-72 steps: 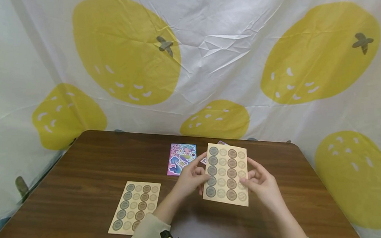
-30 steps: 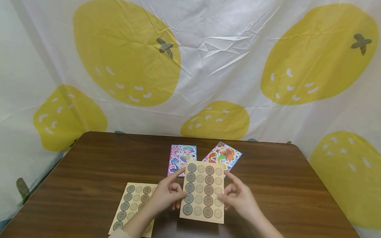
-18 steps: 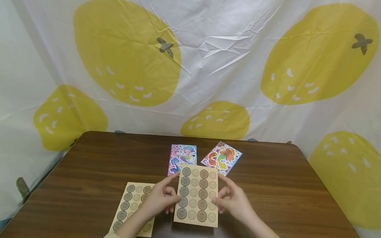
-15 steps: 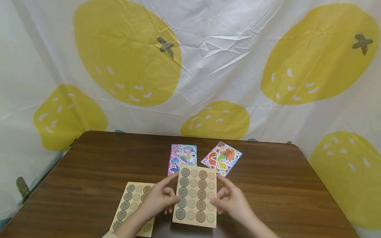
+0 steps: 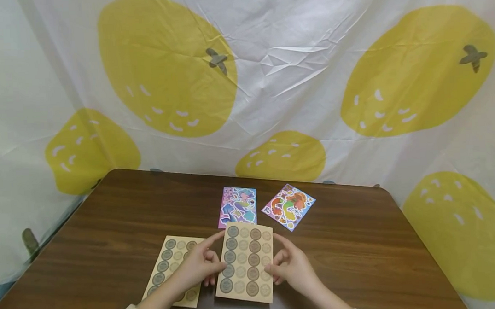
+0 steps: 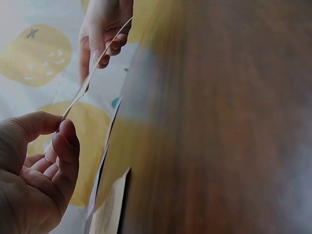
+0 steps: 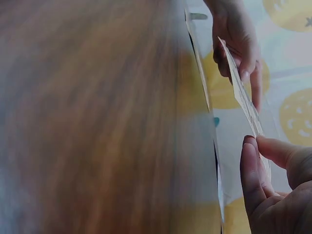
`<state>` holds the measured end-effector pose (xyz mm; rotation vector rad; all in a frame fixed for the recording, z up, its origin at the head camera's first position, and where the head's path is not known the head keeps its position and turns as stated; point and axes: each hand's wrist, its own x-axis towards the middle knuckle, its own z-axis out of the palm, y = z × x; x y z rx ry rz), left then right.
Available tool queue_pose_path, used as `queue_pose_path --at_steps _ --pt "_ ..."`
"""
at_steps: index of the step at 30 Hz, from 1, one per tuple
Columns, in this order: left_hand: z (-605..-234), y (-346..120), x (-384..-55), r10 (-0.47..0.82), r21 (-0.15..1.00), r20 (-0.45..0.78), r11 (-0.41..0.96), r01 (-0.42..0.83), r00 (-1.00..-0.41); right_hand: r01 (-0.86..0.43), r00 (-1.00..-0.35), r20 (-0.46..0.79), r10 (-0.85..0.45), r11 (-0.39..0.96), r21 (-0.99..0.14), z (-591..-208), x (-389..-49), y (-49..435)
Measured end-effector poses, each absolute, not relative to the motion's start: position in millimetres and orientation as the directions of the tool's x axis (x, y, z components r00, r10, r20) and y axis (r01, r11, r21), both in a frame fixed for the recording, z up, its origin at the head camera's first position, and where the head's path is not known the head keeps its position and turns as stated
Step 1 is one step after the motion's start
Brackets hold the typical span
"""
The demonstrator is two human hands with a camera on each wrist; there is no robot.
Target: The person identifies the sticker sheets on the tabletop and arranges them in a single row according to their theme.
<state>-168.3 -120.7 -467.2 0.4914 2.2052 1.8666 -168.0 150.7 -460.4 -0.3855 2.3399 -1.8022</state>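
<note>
A tan sticker sheet (image 5: 248,263) with columns of grey, pale and brown round seals is held up between both hands. My left hand (image 5: 200,265) pinches its left edge between thumb and fingers, index finger stretched along the side. On the opposite edge, my right hand (image 5: 291,265) pinches it the same way. Both wrist views show the sheet (image 6: 78,97) edge-on, raised above the table. A matching tan sheet (image 5: 163,266) lies on the table at the left, partly covered by my left hand and forearm.
Two colourful mermaid sticker sheets lie farther back: a pink-blue one (image 5: 238,205), its lower edge overlapped by the held sheet, and a tilted orange-green one (image 5: 289,207). The brown wooden table (image 5: 359,242) ends at a lemon-print curtain (image 5: 286,102).
Both hands have carried the held sheet left and toward the person, beside the matching tan sheet. The tilted mermaid sheet, first mostly hidden behind it, is now uncovered.
</note>
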Motion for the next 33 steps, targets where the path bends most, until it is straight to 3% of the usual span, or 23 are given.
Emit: queue_pose_path --at_steps 33 --pt "-480 -133 -163 0.375 0.946 -0.056 0.317 0.071 -0.925 -0.079 -0.947 -0.042 -0.319 0.358 -0.93 -480 -168 130"
